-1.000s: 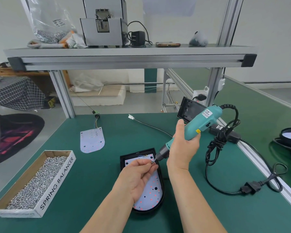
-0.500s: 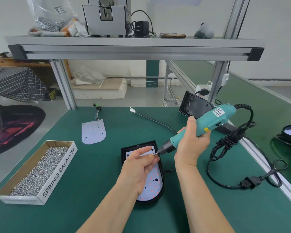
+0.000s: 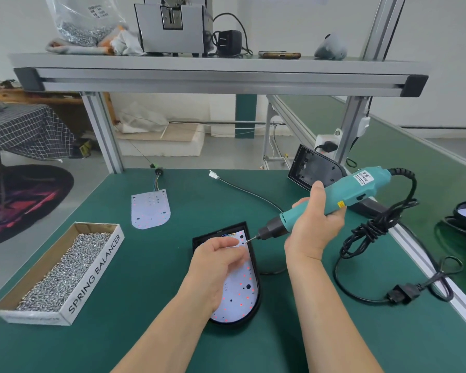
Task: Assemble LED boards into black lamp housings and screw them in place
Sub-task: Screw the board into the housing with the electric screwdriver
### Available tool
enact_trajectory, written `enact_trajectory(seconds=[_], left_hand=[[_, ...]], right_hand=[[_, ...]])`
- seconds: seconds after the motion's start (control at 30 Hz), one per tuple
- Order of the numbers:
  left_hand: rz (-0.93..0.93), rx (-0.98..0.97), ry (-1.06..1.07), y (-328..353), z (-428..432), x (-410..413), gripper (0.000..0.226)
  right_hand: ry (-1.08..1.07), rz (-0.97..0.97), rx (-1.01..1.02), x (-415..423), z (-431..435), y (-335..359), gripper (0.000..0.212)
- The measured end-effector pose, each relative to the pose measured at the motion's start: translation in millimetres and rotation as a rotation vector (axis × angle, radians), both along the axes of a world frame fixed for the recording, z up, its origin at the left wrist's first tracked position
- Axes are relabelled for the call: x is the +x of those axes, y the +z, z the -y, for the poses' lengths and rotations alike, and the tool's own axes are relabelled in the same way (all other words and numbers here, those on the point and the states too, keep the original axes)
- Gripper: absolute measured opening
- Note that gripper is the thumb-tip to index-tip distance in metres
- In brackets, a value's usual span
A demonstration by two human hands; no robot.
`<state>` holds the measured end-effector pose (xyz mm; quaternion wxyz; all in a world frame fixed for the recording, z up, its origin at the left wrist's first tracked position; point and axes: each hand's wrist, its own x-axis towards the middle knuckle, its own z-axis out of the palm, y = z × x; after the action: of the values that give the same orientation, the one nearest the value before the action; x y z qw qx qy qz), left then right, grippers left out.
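A black lamp housing [image 3: 256, 309] lies on the green table [image 3: 151, 265] with a white LED board [image 3: 240, 292] seated inside it. My left hand [image 3: 215, 267] hovers over the board's upper half, fingers curled, pinching something small at the screwdriver's bit; a screw cannot be made out. My right hand [image 3: 316, 224] grips a teal electric screwdriver [image 3: 331, 203], tilted with its tip [image 3: 249, 239] at the board's top right corner. A second LED board [image 3: 150, 210] with coloured wires lies loose to the left. An empty black housing [image 3: 311, 168] leans at the back right.
A cardboard box [image 3: 94, 275] full of several screws sits at the front left. The screwdriver's black cord [image 3: 371, 230] is bundled and loops across the table's right side to a plug [image 3: 400, 293]. A black cable with a white connector [image 3: 213, 174] runs behind the housing. An aluminium shelf [image 3: 215, 76] spans overhead.
The screwdriver has tilted flatter and its tip now meets my left fingertips over the board's top right corner. My head has shifted a little, so the view has moved.
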<state>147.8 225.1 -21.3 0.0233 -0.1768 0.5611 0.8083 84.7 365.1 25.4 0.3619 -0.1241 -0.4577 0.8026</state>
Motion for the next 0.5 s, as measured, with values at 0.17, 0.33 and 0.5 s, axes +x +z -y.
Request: enact_trajectory(seconds=[0.17,0.33,0.5], left_hand=[[-0.039,-1.181,-0.074,6,17,0,0.031],[-0.110,-1.612,-0.270,6,7,1,0.036],[-0.149,-1.812,-0.320,7,-2,-9,0.027]], right_hand=[[-0.012,-0.035,0.058,-6,1,8,0.022],[-0.009,-0.068,0.274,-14,15,9,0.016],[-0.020,-0.132,0.548,-18,21,-4,0.030]])
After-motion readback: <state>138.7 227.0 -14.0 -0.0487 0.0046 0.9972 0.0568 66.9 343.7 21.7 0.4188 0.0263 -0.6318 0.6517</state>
